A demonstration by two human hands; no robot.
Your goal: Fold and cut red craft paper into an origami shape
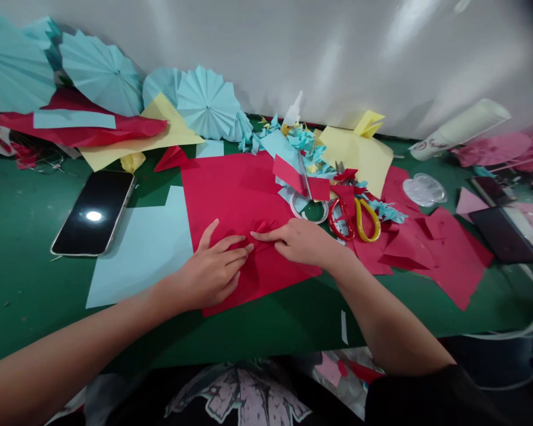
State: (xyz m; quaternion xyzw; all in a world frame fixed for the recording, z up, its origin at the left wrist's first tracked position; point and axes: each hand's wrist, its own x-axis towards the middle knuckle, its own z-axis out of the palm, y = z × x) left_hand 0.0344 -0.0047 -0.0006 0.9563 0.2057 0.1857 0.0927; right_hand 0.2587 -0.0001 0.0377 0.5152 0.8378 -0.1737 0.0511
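A large red paper sheet (222, 183) lies in front of me, with a small folded piece of red paper (263, 226) on it that blends into the sheet. My left hand (220, 266) rests on the sheet, fingers stretched and thumb raised apart, fingertips at the left of the folded piece. From the right, my right hand (299, 239) reaches in with its index finger extended along the folded piece and the other fingers bent under. Nothing shows in its grasp. The two index fingertips nearly meet.
Red-and-yellow-handled scissors (368, 222) and white-handled scissors (308, 210) lie among paper scraps. A phone (95, 213) and pale blue sheet (142, 248) are left. Behind stand pleated blue paper fans (208, 103) and a glue bottle (292, 112); a white roll (459, 130) lies right.
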